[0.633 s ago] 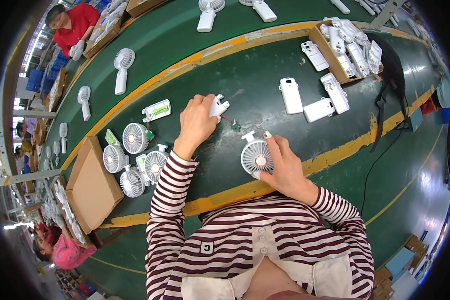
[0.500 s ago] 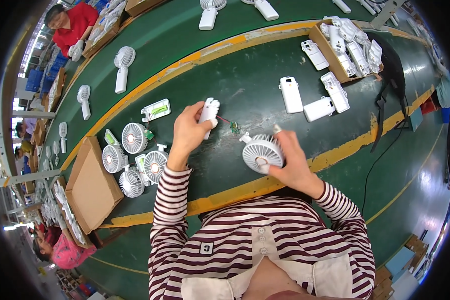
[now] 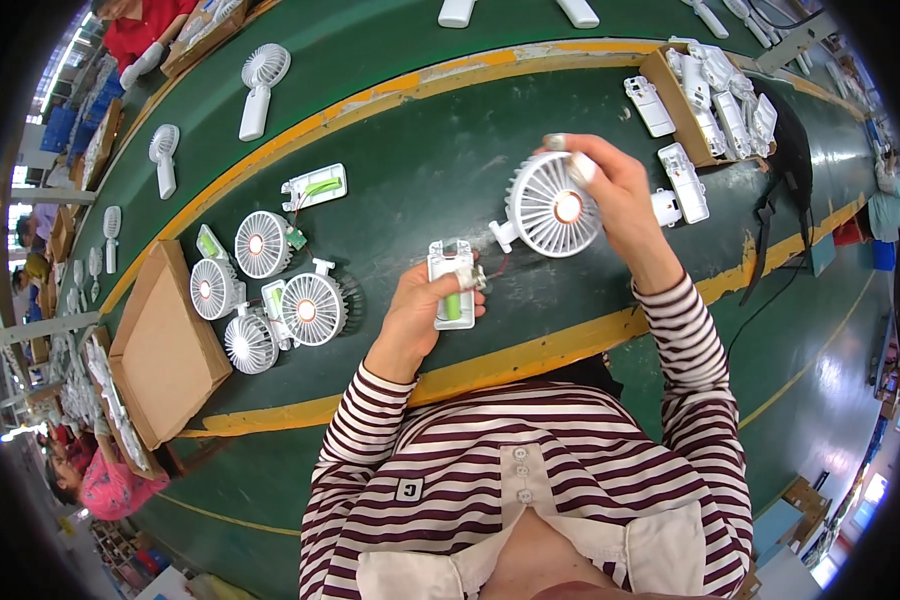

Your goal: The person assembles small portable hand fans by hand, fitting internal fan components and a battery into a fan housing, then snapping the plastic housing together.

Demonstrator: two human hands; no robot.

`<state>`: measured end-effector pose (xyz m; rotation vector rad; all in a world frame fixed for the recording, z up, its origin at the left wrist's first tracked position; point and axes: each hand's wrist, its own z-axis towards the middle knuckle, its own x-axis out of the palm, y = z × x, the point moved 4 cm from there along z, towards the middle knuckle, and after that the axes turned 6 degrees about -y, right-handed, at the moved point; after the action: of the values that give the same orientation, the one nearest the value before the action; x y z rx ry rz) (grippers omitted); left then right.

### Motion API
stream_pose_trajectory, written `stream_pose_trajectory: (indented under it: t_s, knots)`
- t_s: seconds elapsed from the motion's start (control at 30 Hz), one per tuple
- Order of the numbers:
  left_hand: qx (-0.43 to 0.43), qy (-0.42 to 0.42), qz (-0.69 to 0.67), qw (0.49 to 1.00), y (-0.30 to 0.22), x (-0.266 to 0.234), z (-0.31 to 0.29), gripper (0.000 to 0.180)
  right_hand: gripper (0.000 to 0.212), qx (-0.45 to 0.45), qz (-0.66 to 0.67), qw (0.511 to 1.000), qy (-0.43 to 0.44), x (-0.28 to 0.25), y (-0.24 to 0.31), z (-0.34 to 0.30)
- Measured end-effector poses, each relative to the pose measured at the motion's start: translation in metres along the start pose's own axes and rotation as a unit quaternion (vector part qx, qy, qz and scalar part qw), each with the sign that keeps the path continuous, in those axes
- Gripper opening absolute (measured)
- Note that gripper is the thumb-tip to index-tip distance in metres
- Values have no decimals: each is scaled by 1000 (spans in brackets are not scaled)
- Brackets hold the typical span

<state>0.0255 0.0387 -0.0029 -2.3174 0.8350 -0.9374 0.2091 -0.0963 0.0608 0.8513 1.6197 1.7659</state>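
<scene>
The green table (image 3: 400, 185) is occupied at its left by a cardboard tray (image 3: 170, 350) and, beside it, a group of loose fan heads (image 3: 313, 308); at its far right a box (image 3: 682, 115) is filled with white casings. Between these, one fan (image 3: 547, 215) is held in the right hand (image 3: 620, 190), fingers and thumb curled partway closed about its rim; compared with half a second ago, it has been carried farther from the body and its grille turned upward. A shell (image 3: 452, 262) is gripped in the left hand (image 3: 415, 310), thumb laid across it. It has been turned over, so the hollow side and green battery (image 3: 453, 307) are now exposed. The circuit board is no longer seen on the table; its place cannot be told. A thin wire (image 3: 502, 265) is seen near the fan's neck, which is apart from the shell. It is judged that the shell's inside has thus been made accessible, the parts being unjoined.
</scene>
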Motion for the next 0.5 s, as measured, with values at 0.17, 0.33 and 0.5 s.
stream_pose_trajectory:
  t_s: [0.17,0.33,0.5]
  knots:
    - [-20,18,55,998,3,13,-11,28,24,35,-32,995,90,40,-15,23]
    - [-44,82,77,993,4,19,-14,31,25,48,-87,978,185,60,-26,31]
    - [-32,150,-1,988,-2,17,-15,27,24,50,-98,976,190,61,-31,29]
